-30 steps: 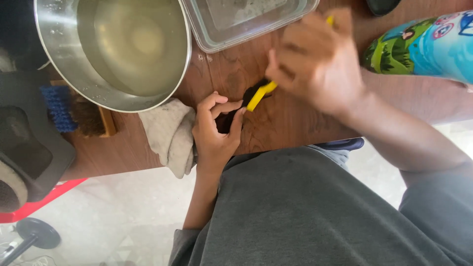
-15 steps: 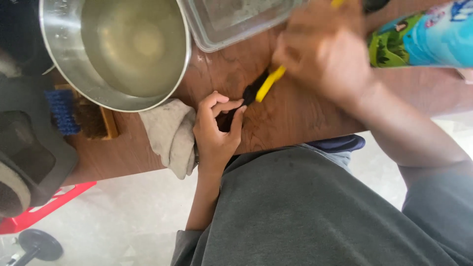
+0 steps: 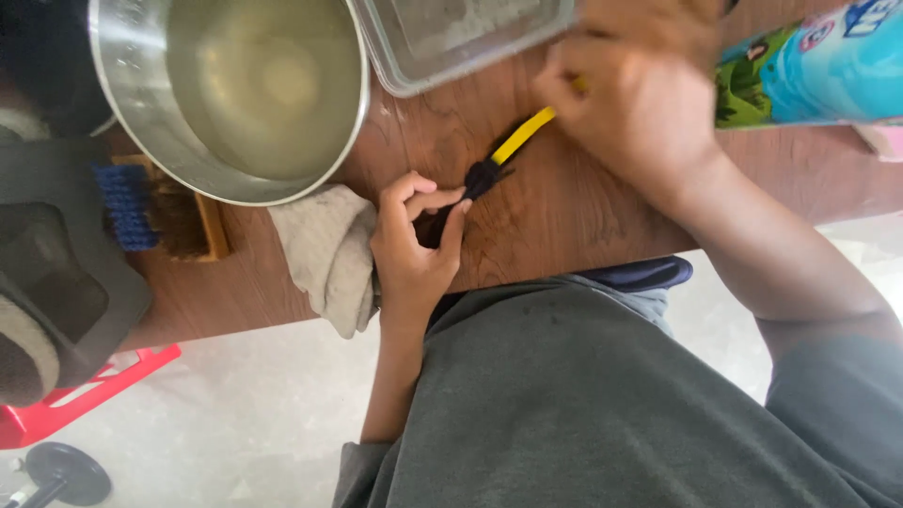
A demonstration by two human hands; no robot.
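My left hand (image 3: 416, 246) rests on the brown wooden table (image 3: 564, 207) near its front edge, fingers pinched around a small dark object (image 3: 440, 224) that is mostly hidden. My right hand (image 3: 640, 94) grips the yellow handle of a small brush (image 3: 513, 150). Its dark bristle head touches the object at my left fingertips.
A steel bowl (image 3: 235, 85) holding cloudy water stands at the back left, with a clear rectangular container (image 3: 451, 38) beside it. A grey cloth (image 3: 324, 249) lies left of my left hand. A wooden scrub brush (image 3: 169, 212) and a dark shoe (image 3: 56, 282) sit far left; a colourful package (image 3: 809, 66) far right.
My right hand has drawn the yellow brush up and to the right, away from my body. My left hand stays in place, pinched on the dark object.
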